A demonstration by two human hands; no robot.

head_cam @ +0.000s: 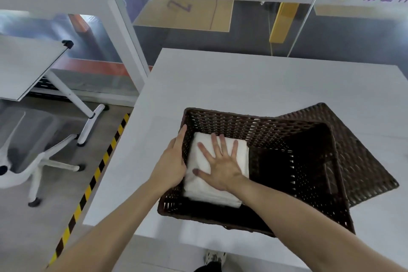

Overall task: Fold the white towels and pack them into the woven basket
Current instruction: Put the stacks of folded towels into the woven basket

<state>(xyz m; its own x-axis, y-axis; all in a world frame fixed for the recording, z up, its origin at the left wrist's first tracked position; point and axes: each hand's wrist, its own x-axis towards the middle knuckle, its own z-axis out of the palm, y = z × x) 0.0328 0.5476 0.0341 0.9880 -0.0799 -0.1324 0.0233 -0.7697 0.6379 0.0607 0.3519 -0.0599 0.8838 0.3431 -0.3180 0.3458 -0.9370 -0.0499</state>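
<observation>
Both your hands sit lower centre: right hand [220, 166] spread flat on the towels [240, 154] inside the basket [276, 126], left hand [173, 161] gripping its left wall.

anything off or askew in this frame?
Mostly tidy. The folded white towels sit pushed against the left wall of the woven basket, leaving its right half bare. The right hand presses flat on them. A matching woven piece, perhaps the lid, sits crooked behind the basket.
</observation>
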